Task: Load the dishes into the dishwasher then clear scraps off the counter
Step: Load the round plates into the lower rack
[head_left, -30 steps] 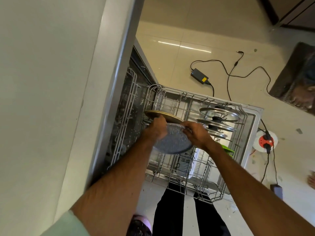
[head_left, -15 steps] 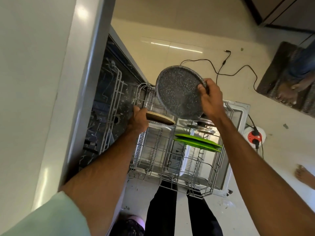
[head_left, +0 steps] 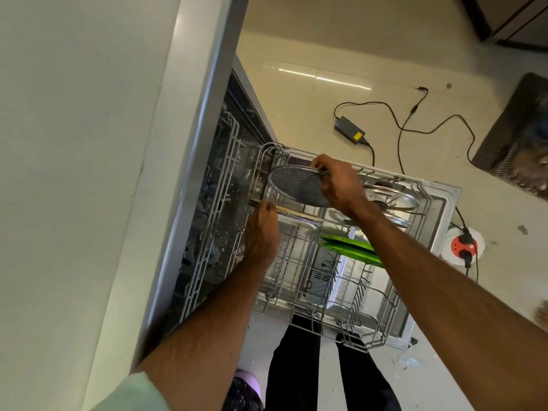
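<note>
I can read no text, brand or number anywhere here. The power adapter [head_left: 348, 132] on the floor [head_left: 311, 114] carries a yellow label [head_left: 358, 135], its print too small for me.

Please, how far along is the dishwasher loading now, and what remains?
Done: green plates and glass lids sit in the lower rack. In hand: the right hand holds a speckled grey plate at the rack's back; the left hand grips a brown plate. Left: seating both, then the counter scraps, out of view.

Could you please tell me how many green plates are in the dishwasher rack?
2 green plates, side by side in the rack, partly under the right forearm, which may hide more.
</note>
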Demonstrator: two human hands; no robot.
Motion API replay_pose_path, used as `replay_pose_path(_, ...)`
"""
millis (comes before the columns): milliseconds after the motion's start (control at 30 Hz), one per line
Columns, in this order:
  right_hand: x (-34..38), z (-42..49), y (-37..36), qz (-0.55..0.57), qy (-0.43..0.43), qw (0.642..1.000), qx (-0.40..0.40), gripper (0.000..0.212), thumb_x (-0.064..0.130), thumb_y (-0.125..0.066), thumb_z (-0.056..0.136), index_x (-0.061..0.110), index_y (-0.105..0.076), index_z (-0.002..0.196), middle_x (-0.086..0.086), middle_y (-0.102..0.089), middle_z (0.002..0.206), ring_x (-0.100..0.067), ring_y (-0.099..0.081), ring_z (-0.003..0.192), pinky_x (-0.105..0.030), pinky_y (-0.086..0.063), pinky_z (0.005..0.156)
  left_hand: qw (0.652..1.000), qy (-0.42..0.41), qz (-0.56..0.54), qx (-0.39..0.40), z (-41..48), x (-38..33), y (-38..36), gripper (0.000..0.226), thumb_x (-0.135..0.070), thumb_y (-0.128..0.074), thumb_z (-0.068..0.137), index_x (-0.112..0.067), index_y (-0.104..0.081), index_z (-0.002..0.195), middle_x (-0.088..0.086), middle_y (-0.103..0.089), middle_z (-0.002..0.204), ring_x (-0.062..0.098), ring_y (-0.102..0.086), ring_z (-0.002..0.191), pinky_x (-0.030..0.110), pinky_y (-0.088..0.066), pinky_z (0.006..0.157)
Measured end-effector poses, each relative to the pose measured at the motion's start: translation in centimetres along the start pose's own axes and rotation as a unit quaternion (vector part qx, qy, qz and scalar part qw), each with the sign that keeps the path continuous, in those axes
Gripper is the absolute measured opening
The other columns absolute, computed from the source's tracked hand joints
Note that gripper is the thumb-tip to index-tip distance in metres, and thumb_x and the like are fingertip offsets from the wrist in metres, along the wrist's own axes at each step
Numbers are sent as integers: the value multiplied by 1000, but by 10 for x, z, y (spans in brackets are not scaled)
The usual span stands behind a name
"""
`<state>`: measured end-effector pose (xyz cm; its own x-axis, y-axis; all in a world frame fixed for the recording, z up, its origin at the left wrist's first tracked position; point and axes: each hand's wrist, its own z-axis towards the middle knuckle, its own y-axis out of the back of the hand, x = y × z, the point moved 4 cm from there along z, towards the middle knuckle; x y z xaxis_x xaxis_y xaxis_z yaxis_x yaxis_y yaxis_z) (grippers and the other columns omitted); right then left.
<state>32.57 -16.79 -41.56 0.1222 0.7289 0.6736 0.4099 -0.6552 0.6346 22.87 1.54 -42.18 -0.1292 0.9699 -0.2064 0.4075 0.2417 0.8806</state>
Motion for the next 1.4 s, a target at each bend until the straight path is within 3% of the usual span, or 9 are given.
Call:
replay_pose_path(367,18,16,-24,-12,33,997,63,40,-12,-62,83,11,-62,116,-13,-71,112,-28,-67,99,-51,-58,83,998,30,-61,4,-1,0,1,40,-3,-53,100,-5,-51,140,10,-59,131,19,-62,110,24,-53,85)
replay_pose_path(567,22,19,-19,-26,42,998,46,39,-9,-63,89,10,-59,123,-14,-70,116,-27,-66,102,-34,-54,79,998,27,-56,8,-1,-3,1,52,1,-60,95,-4,-47,145,14,-54,142,23,-57,123,26,-48,100)
replay_pose_path(700,17,17,-27,-33,42,996,74,37,-3,-65,89,10,-57,123,-16,-69,116,-30,-67,101,-47,-59,84,998,30,-55,15,-3,-6,3,57,1,-62,93,-5,-45,147,14,-51,146,24,-54,128,26,-46,103)
replay_pose_path(833,10,10,-41,-24,14,994,109,45,5,-66,93,10,-53,136,-19,-65,129,-30,-66,110,-40,-57,93,998,23,-54,13,-4,-7,5,56,4,-58,95,-5,-43,148,14,-48,149,23,-52,130,22,-42,102)
replay_pose_path(967,6,-2,-49,-17,12,992,121,50,1,-61,95,7,-49,143,-22,-62,135,-33,-65,116,-45,-56,97,998,34,-54,11,-6,-7,2,56,5,-56,96,-5,-42,149,14,-48,149,21,-53,129,14,-34,96)
replay_pose_path(1033,0,-9,-47,-13,1,993,117,54,-1,-63,92,9,-49,143,-22,-63,133,-33,-65,114,-44,-56,96,998,33,-48,13,-7,-9,1,58,4,-58,95,-5,-41,150,14,-47,149,21,-53,129,13,-32,94)
replay_pose_path(1133,-15,-17,-45,-16,-19,994,106,56,1,-65,92,12,-48,144,-19,-64,129,-30,-66,110,-42,-56,94,999,32,-37,20,-7,-11,-2,63,4,-59,94,-6,-36,152,15,-43,152,23,-51,132,20,-39,103)
replay_pose_path(1400,-32,-21,-50,-85,-15,994,68,23,21,-60,101,16,-59,124,-10,-68,104,-17,-62,81,-32,-58,76,999,32,-14,36,-7,-11,-3,59,1,-49,100,-7,-30,155,14,-41,154,24,-47,135,27,-42,107)
